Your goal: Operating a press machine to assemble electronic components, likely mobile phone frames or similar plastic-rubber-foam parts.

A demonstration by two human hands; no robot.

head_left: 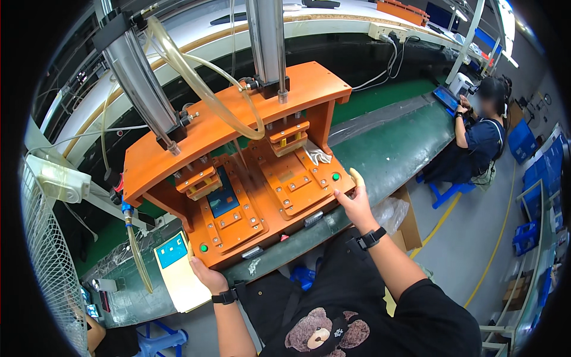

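An orange two-station press [232, 113] stands on the green bench in front of me, under two upright air cylinders [138, 83]. My left hand [206, 275] rests at its front left corner, beside a green button [204, 248], fingers stretched along the side. At the front right corner is my right hand [358, 205], thumb and fingers spread round the edge near another green button [336, 177]. Neither hand lifts anything. A blue flat panel [224, 199] lies in the left station under its raised press head [199, 183]. A crumpled pale cloth [318, 156] sits behind the right station.
Cream sheets with a blue panel [172, 253] on top lie left of the press. Clear hoses [196, 83] loop above it. A wire-mesh guard [50, 256] curves at far left. A person [479, 122] sits at the bench's far right; a cardboard box [410, 223] stands below.
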